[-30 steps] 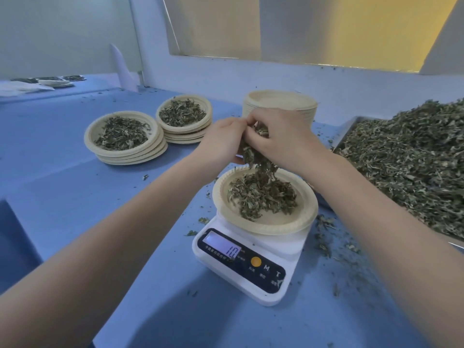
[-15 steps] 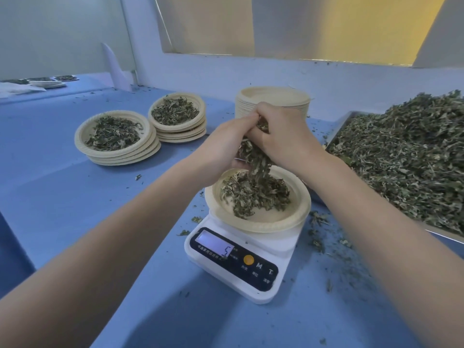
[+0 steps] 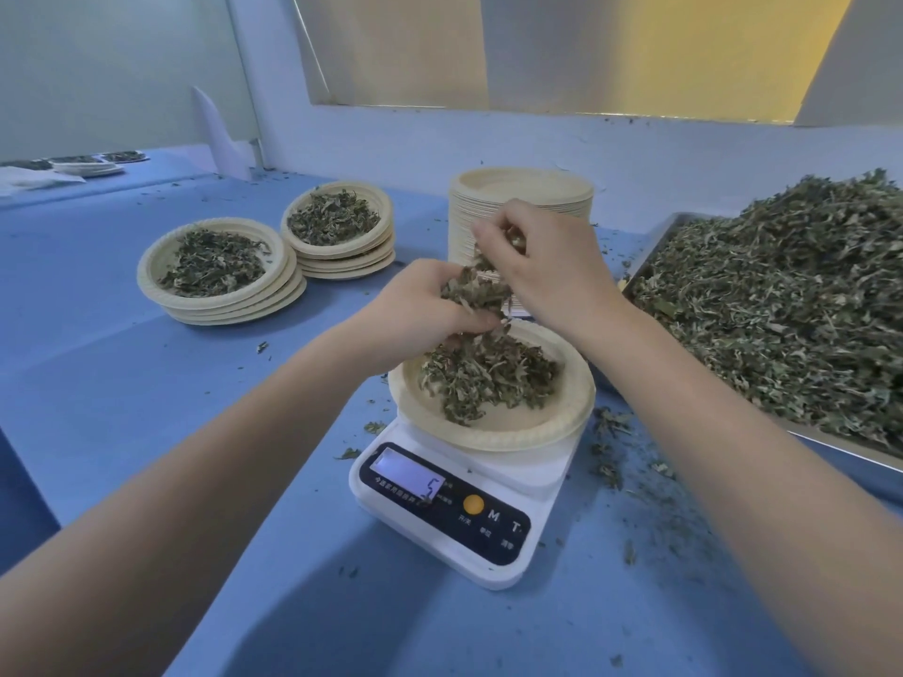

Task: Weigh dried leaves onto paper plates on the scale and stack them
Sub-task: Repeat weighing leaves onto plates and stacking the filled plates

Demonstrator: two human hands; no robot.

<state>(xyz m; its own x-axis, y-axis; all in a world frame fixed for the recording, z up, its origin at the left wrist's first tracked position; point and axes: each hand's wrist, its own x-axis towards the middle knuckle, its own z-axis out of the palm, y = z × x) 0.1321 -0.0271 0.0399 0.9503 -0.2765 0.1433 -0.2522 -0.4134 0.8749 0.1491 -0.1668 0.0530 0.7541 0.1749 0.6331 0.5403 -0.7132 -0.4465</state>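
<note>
Your right hand (image 3: 547,266) has lifted away pinching a few leaves while your left hand (image 3: 430,310) grips a clump (image 3: 471,293) over the plate (image 3: 493,432), so the weighing continues.

A blue-covered table (image 3: 122,383) meets a pale wall (image 3: 488,139) beneath a yellow-lit window (image 3: 635,46).

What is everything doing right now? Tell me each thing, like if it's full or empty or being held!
Left hand: holds a clump of leaves above the plate.
Right hand: raised, pinching a few leaves.
Plate on the scale: partly filled with leaves.
Scale: switched on, display lit.
Empty plate stack: unused, top plate empty.
Two filled plate stacks: leaves on top.
Tray: heaped with leaves.
</note>
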